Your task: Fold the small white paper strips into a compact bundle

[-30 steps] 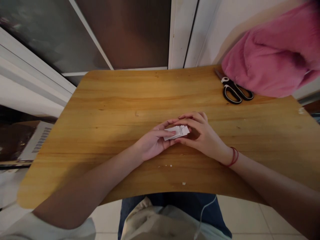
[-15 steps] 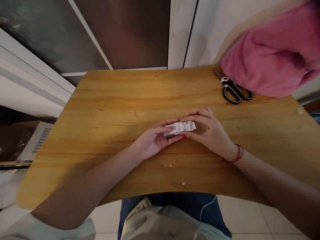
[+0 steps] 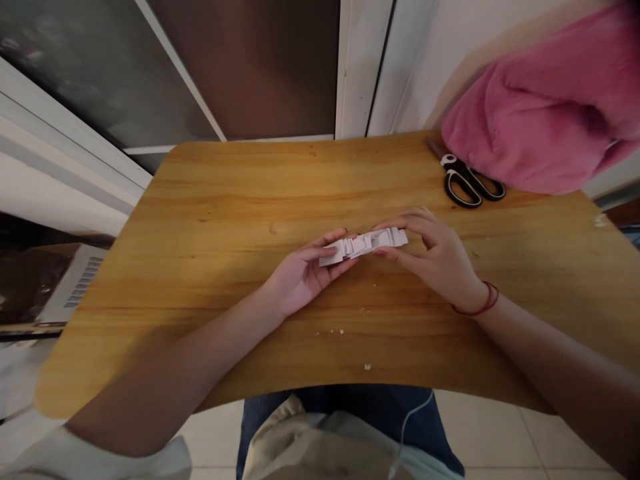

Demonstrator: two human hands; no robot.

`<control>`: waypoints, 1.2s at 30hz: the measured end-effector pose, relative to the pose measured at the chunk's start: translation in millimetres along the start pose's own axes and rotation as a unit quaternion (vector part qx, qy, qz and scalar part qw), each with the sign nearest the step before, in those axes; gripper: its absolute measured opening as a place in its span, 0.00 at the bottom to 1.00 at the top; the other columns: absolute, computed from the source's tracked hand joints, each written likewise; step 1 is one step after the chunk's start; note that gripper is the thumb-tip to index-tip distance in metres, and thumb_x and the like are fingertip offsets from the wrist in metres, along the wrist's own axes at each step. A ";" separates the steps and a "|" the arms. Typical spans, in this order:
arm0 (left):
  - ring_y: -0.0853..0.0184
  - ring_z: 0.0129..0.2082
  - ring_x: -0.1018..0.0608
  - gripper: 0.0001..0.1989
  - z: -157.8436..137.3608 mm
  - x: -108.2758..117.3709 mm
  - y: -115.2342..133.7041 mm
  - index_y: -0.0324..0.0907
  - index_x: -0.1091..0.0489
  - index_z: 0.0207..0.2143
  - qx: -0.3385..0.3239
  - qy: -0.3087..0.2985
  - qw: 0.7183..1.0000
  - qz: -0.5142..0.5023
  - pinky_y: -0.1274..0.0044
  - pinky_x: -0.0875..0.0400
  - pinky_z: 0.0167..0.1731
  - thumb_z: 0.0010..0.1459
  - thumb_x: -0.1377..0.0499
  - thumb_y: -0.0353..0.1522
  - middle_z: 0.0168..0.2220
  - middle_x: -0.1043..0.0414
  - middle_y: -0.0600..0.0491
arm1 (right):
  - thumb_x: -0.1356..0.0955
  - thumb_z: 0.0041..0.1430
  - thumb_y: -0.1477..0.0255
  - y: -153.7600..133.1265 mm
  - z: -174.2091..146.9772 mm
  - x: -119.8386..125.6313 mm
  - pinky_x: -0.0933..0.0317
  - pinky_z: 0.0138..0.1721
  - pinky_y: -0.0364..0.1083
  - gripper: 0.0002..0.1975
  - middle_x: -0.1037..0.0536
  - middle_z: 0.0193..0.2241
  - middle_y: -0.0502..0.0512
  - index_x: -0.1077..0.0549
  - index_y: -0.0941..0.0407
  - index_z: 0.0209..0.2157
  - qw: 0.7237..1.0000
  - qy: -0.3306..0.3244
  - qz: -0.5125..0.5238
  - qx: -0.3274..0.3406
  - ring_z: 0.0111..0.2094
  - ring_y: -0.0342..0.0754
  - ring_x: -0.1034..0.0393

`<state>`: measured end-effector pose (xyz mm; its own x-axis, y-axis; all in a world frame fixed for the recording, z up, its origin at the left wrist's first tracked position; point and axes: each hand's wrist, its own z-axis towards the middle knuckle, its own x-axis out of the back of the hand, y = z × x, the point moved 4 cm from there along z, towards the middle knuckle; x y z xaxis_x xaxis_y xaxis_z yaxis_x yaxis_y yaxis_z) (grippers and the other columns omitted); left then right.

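Note:
A narrow piece of folded white paper (image 3: 363, 245), pleated in several layers with some dark marks, is held between both hands above the middle of the wooden table (image 3: 240, 200). My left hand (image 3: 305, 277) pinches its left end, thumb on top and fingers beneath. The fingers of my right hand (image 3: 433, 250) grip the right part from its far and near edges; a red cord bracelet circles that wrist. The paper slants slightly upward to the right. Parts of its underside are hidden by the fingers.
Black-handled scissors (image 3: 467, 181) lie at the table's back right, beside a pink plush cloth (image 3: 530, 127). Small white scraps (image 3: 367, 367) dot the near part of the table. A cardboard box (image 3: 70, 283) stands off the left side.
My hands have moved apart, the right one shifting rightward. The folded paper has stretched out longer between them.

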<state>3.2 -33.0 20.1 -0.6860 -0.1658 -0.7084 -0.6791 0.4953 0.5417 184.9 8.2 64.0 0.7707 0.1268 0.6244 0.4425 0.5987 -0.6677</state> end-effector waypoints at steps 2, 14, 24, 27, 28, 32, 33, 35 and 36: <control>0.66 0.44 0.20 0.14 0.2 -0.3 0.7 0.36 0.27 0.42 -0.006 -0.003 1.000 -0.004 0.76 0.26 0.50 0.54 0.44 0.18 0.44 0.22 0.47 | 0.28 0.55 0.62 2.3 0.1 1.6 0.35 0.47 0.56 0.11 0.23 0.38 0.53 0.24 0.49 0.40 1.000 0.018 0.021 -0.008 0.42 0.53 0.30; 0.65 0.41 0.20 0.09 -0.2 -6.3 -9.0 0.34 0.26 0.37 0.016 -0.026 1.000 -0.008 0.73 0.25 0.46 0.60 0.46 0.26 0.41 0.22 0.45 | 0.29 0.57 0.65 -15.0 -7.5 -4.4 0.40 0.50 0.59 0.10 0.24 0.39 0.53 0.26 0.48 0.41 0.997 0.065 -0.043 0.028 0.44 0.55 0.31; 0.69 0.39 0.23 0.11 -2.4 -5.9 -7.9 0.34 0.26 0.42 0.012 -0.046 0.999 0.019 0.79 0.27 0.40 0.57 0.44 0.22 0.42 0.24 0.47 | 0.27 0.54 0.61 -10.1 -10.0 -28.7 0.45 0.57 0.61 0.19 0.26 0.48 0.56 0.28 0.49 0.48 0.998 -0.035 -0.058 0.014 0.53 0.58 0.37; 0.69 0.41 0.23 0.13 -3.0 -6.1 -8.3 0.35 0.27 0.42 0.013 -0.054 0.998 0.025 0.79 0.28 0.43 0.55 0.44 0.19 0.43 0.24 0.47 | 0.28 0.55 0.63 -6.6 -9.5 -27.5 0.44 0.56 0.60 0.17 0.25 0.46 0.56 0.27 0.50 0.46 0.997 -0.045 -0.053 0.015 0.52 0.57 0.36; 0.69 0.41 0.23 0.13 -3.1 -6.4 -8.9 0.35 0.27 0.42 0.013 -0.054 0.998 0.025 0.79 0.28 0.43 0.54 0.43 0.19 0.42 0.24 0.47 | 0.28 0.55 0.63 -5.9 -9.7 -28.0 0.43 0.55 0.60 0.16 0.25 0.45 0.56 0.27 0.50 0.46 0.997 -0.048 -0.051 0.016 0.51 0.56 0.36; 0.69 0.41 0.23 0.14 -3.4 -7.8 -10.8 0.36 0.27 0.41 0.013 -0.043 0.999 0.027 0.80 0.28 0.40 0.53 0.43 0.18 0.40 0.25 0.49 | 0.27 0.54 0.63 -5.2 -12.4 -33.8 0.40 0.53 0.59 0.16 0.26 0.45 0.57 0.25 0.50 0.45 0.998 -0.058 -0.031 0.021 0.49 0.56 0.37; 0.69 0.40 0.23 0.14 -3.5 -8.1 -10.9 0.36 0.27 0.41 0.012 -0.042 0.999 0.029 0.80 0.28 0.38 0.53 0.43 0.18 0.39 0.25 0.49 | 0.27 0.54 0.63 -5.2 -13.1 -35.5 0.40 0.53 0.59 0.17 0.26 0.45 0.57 0.26 0.50 0.46 0.997 -0.062 -0.029 0.021 0.49 0.56 0.37; 0.69 0.38 0.23 0.14 -3.5 -8.5 -10.9 0.36 0.28 0.41 0.010 -0.042 0.998 0.035 0.80 0.28 0.35 0.53 0.43 0.19 0.38 0.26 0.49 | 0.26 0.52 0.62 -5.6 -14.2 -38.4 0.40 0.54 0.60 0.20 0.27 0.46 0.57 0.26 0.50 0.47 0.997 -0.072 -0.027 0.019 0.50 0.57 0.38; 0.69 0.38 0.23 0.13 -3.3 -8.5 -10.9 0.36 0.28 0.42 0.009 -0.044 0.998 0.037 0.80 0.29 0.34 0.53 0.43 0.19 0.38 0.26 0.49 | 0.26 0.51 0.62 -5.9 -14.4 -39.3 0.41 0.54 0.60 0.21 0.27 0.46 0.58 0.26 0.50 0.47 0.997 -0.076 -0.026 0.018 0.50 0.57 0.38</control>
<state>15.5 -39.8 21.7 -0.7086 -0.0527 -0.7036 -0.6216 0.5184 0.5872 158.6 -11.7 37.5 0.6671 0.2112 0.7144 0.4618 0.6351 -0.6191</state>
